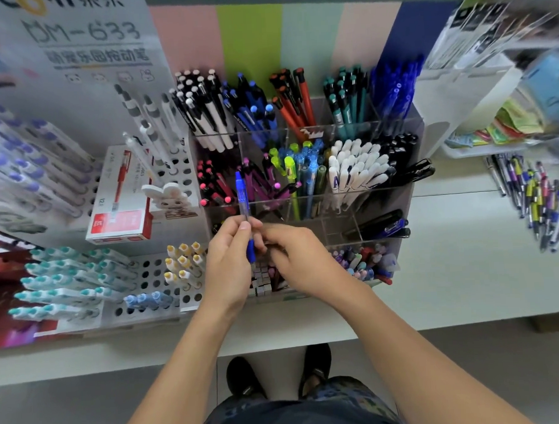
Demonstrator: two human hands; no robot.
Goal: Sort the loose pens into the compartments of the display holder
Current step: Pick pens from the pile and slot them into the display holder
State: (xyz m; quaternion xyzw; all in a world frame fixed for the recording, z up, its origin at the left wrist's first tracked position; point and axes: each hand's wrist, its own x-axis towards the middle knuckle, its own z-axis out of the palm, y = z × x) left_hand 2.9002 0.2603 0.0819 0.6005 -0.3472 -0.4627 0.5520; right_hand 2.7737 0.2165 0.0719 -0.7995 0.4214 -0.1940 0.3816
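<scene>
While my left hand [229, 262] pinches a blue pen [244, 213] near its middle, thumb and fingers curled round the barrel, the pen stands almost upright with its cap end rising over the second row of the holder [408, 187]. My right hand [301, 259] sits just beside the left, its fingers curled in toward the pen's lower end; whether they grip anything I cannot tell, since the fingertips are hidden behind the knuckles. Both hands hover above the holder's front row, close to its near edge. Its clear compartments are packed behind them: white, blue, orange and teal pens at the back, pink and purple, green and light blue, white-capped and black ones in the middle. Two compartments to the right of my hands hold only a few dark pens [378, 226] lying flat, so there is room there. Loose pens [537, 197] lie heaped on the white counter [451, 284] well to the right, with bare counter between them and the holder. A red box [120, 199] leans just left of the holder.
</scene>
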